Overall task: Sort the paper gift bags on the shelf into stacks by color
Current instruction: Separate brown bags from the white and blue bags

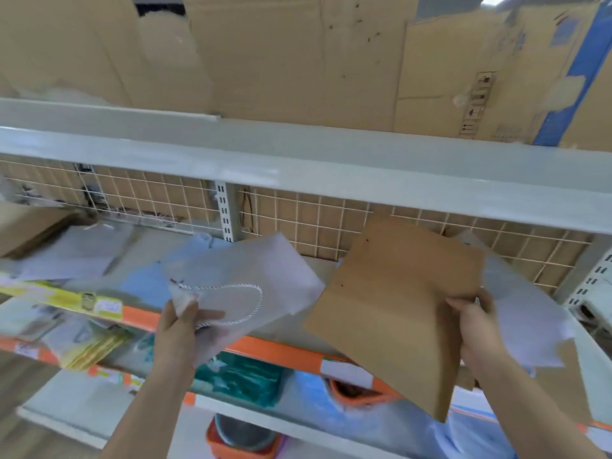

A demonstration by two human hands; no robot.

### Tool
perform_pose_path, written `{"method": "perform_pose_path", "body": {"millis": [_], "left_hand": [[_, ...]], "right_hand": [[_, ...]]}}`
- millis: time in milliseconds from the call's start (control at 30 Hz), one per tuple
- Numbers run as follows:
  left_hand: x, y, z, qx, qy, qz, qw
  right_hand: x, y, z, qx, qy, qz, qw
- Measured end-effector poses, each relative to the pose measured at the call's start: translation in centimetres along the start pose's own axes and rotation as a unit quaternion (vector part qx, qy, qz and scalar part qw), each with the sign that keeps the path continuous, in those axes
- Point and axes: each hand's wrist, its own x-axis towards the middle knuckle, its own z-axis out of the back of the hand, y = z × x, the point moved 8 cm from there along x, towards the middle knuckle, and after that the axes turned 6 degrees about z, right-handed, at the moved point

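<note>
My left hand [180, 329] grips a flat white paper gift bag [245, 279] with a white cord handle, held above the shelf's front edge. My right hand [477, 323] holds a flat brown paper gift bag [394, 313], tilted, at the right of the shelf. Behind the brown bag lies another white bag [526, 313] on the shelf. More white bags [73, 256] lie at the left of the shelf, next to a brown bag [29, 226] at the far left. A light blue bag [145, 286] lies under the white one I hold.
The shelf [281, 351] has an orange front strip with price labels. A wire grid [298, 223] backs it and a grey upper shelf [298, 167] hangs close above. Cardboard boxes [298, 61] stand on top. Lower shelves hold teal and orange items.
</note>
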Motion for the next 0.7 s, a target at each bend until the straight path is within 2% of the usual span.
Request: {"method": "perform_pose_path", "body": {"millis": [467,700], "left_hand": [[9.8,-7.6,23.7,0.040,-0.036,0.017,0.998],[12.8,-9.7,30.5,0.030,-0.052,0.013,0.998]], "right_hand": [[-13.0,-8.2,-19.9,0.002,-0.011,-0.052,0.999],[-15.1,-10.7,-28.2,-0.001,0.000,-0.047,0.999]]}}
